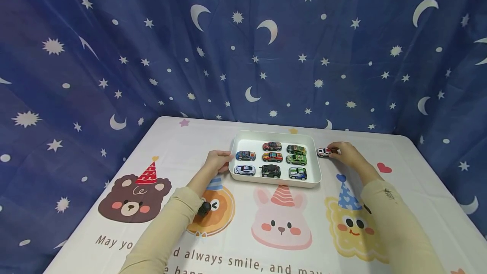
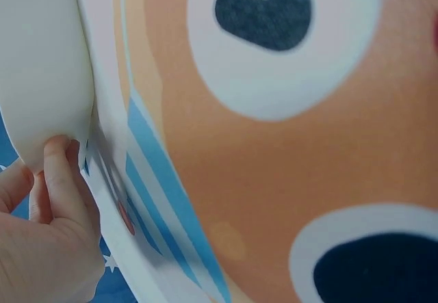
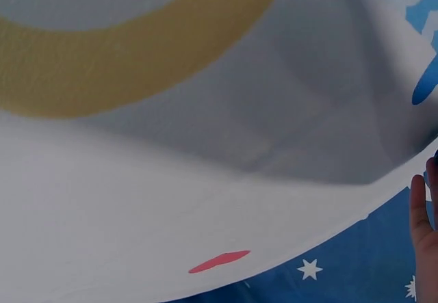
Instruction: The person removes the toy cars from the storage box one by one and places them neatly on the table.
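Head cam: we see the L hand (image 1: 218, 162) pinching the left edge of a white tray (image 1: 251, 143) w/ 8 toy cars (image 1: 272, 157) inside. The R hand (image 1: 348, 154) pinches a white/red car (image 1: 323, 152) just right of the tray; we can't tell if it's touching the table (image 1: 403, 151).

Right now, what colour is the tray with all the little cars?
The tray is white, best seen from the head.

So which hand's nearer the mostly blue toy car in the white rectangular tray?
Left: the left hand grips the tray at its left edge, left of the blue car; the right hand is right of the tray, holding a white-and-red toy car.
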### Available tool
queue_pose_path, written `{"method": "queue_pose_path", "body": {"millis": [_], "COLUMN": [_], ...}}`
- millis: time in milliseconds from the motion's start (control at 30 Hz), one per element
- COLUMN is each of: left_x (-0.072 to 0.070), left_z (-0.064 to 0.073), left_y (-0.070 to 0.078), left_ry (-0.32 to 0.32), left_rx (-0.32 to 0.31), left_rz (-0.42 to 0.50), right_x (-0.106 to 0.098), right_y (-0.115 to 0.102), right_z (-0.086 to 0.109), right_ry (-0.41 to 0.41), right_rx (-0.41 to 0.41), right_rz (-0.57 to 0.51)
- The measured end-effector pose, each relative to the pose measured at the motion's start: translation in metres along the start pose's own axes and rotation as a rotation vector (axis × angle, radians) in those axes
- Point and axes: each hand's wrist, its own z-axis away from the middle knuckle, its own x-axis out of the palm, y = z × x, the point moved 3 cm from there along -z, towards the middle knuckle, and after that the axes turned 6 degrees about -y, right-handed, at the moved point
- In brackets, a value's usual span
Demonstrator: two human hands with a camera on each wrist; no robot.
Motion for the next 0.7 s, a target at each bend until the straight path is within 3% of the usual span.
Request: {"method": "queue_pose_path", "body": {"millis": [333,700], "left_x": [0.0004,0.0000], "left_z": [-0.0026,-0.0013], "left_y": [-0.0001,-0.0021], "left_ry": [0.002,-0.005], "left_rx": [-0.001,-0.004], "left_rz": [0.005,0.019], "right_x": [0.0030,0.0051], "right_y": [0.0036,0.0044], "right_z": [0.0012,0.0053], "right_ry": [-0.040,-0.034], "right_rx": [0.091,0.060], "right_rz": [-0.019,-0.083]}}
